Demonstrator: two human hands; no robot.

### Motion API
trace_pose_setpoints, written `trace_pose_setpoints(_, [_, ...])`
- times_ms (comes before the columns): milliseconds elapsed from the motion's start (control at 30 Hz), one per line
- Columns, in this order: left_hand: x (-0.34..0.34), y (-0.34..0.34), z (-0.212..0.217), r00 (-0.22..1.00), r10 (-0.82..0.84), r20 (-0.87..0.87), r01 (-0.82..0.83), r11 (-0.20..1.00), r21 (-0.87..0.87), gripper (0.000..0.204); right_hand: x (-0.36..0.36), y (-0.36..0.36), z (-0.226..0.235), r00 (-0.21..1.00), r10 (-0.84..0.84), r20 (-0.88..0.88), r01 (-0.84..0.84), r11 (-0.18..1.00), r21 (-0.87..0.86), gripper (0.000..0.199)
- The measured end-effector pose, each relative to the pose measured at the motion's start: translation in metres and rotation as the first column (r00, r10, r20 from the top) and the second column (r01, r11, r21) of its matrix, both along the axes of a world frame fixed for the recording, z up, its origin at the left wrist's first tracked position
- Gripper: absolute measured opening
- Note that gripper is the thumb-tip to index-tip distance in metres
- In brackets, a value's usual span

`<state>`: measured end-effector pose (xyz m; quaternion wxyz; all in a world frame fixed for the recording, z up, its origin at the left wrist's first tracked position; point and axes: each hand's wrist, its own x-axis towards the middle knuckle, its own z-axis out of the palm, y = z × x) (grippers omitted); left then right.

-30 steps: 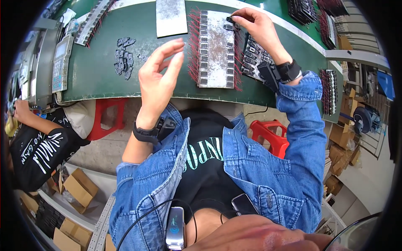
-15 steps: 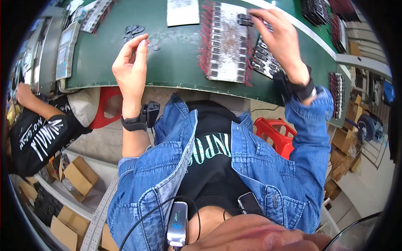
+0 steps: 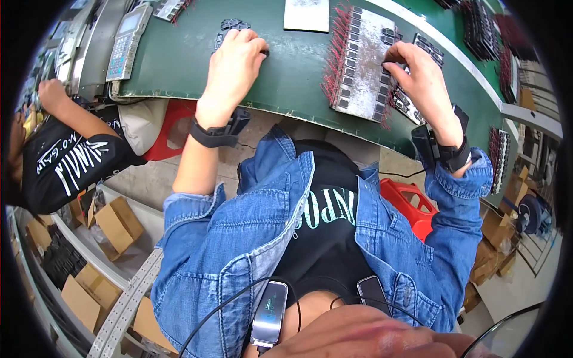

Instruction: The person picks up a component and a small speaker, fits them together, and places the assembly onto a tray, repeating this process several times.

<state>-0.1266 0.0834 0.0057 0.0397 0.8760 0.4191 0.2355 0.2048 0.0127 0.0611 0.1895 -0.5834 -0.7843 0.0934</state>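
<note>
My left hand [image 3: 233, 70] is palm down over the green bench, beside a small pile of black parts [image 3: 234, 24]. Its thumb and fingers are pinched together, with a small dark part [image 3: 264, 53] showing at their tips. My right hand [image 3: 421, 77] reaches to the right edge of a worn whitish board [image 3: 369, 55]. Rows of small black parts line both long edges of this board, and red wires stick out along its left side. Thumb and forefinger of my right hand close at the right row; what lies between them is mostly hidden.
Another board with black parts [image 3: 406, 106] lies partly under my right hand. A plain white plate [image 3: 306, 14] sits farther back. To the left stands a grey keypad device [image 3: 129, 43], with a co-worker [image 3: 77, 149] beyond. Red stools [image 3: 412, 206] stand below the bench edge.
The whole view has shifted, so the bench things appear farther right. My left hand has turned palm down and closed. My right hand has come nearer along the board's right row.
</note>
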Motion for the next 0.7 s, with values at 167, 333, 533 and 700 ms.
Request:
trace_pose_setpoints(167, [0.006,-0.004,0.001,0.999,-0.041,0.035,0.044,0.995,-0.088,0.024,-0.015,-0.025,0.037,0.745,-0.225,-0.628,0.049,0.957,-0.284,0.013])
trace_pose_setpoints(333, [0.055,-0.035,0.028,0.651,0.245,0.719,0.267,0.812,-0.519,0.025,-0.055,-0.058,0.029,0.562,-0.255,-0.787,0.036,0.958,-0.284,0.015])
trace_pose_setpoints(533, [0.104,-0.064,0.028,0.360,0.417,0.835,0.529,0.646,-0.551,0.025,-0.080,-0.048,0.003,0.524,-0.239,-0.818,0.173,0.970,-0.173,0.018])
trace_pose_setpoints(700, [0.102,-0.070,0.028,0.354,0.482,0.801,0.623,0.518,-0.587,0.027,-0.068,-0.044,-0.015,0.577,-0.241,-0.780,0.205,0.968,-0.147,0.016])
